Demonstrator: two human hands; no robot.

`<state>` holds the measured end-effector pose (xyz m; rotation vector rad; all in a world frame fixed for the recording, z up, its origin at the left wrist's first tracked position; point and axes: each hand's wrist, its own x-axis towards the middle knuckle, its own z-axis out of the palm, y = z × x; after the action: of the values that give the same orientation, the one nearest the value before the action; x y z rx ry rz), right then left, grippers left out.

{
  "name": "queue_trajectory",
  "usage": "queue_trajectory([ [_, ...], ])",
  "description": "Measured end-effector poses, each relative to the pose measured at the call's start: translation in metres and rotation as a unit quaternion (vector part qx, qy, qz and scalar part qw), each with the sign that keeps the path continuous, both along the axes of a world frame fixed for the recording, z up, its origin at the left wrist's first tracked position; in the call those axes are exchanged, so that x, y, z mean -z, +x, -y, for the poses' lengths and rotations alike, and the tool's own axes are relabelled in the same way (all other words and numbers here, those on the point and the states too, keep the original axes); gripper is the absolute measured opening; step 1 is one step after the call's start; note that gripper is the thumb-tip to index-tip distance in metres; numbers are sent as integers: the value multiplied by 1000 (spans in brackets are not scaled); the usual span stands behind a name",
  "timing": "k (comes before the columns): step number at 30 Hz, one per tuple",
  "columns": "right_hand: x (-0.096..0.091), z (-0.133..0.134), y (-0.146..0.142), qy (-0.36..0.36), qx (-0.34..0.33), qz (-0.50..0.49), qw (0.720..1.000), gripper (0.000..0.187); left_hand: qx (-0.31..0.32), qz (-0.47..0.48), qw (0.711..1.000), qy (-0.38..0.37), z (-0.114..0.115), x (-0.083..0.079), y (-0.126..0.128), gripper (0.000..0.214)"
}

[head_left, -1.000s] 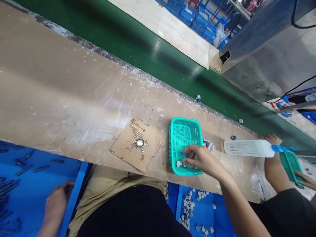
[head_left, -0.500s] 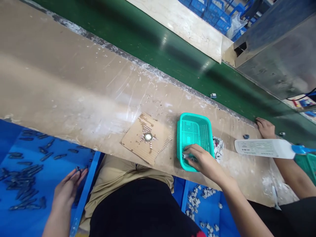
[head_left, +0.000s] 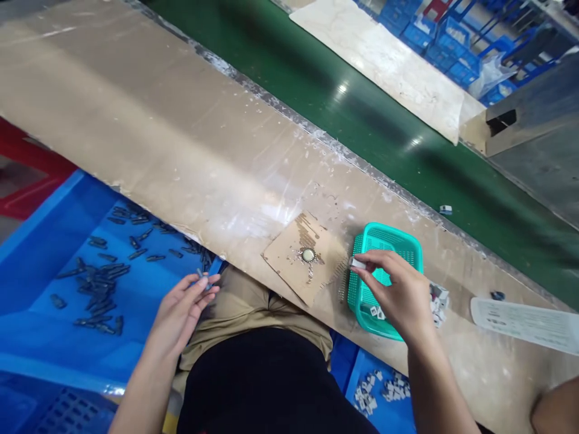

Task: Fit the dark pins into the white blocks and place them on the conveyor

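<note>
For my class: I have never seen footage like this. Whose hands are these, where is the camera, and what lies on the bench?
The camera sits on a worker's head and looks down at their own two hands. The right hand pinches a small white part over a green mesh basket on the worn bench. The left hand pinches a small dark piece beside a blue bin of similar pieces. Between the hands lies a cardboard scrap with a round metal piece on it. Behind the bench runs a green conveyor belt.

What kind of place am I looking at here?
Most likely a factory assembly line: a green conveyor belt runs past a worn workbench, blue bins hold many small dark parts, and stacked blue crates stand behind.
</note>
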<state>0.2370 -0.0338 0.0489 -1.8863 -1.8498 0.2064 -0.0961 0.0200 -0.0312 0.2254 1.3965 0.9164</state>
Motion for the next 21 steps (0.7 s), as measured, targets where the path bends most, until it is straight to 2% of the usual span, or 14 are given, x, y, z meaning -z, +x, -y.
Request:
queue_trajectory([
  [3,-1,-15,-12,-4,-4,-13,1000,22,64,38,997,17,6,2,2,24],
  [5,2,-21,-19,-15,-20,-30,999,18,91,53,994,22,8,3,3,28],
  [9,17,-31,-36,-36,-87,-21,995,17,112,69,991,32,10,2,9,27],
  [12,33,-36,-44,-51,-109,4,993,19,121,73,989,37,11,-3,13,27],
  [17,46,-39,-47,-70,-93,13,993,20,174,78,979,78,11,-13,18,22],
  [19,43,-39,-49,-79,-72,-13,994,19,189,98,973,88,11,-16,23,19],
  [21,36,-38,-50,-88,-23,-67,994,17,199,129,968,84,11,-19,34,18],
])
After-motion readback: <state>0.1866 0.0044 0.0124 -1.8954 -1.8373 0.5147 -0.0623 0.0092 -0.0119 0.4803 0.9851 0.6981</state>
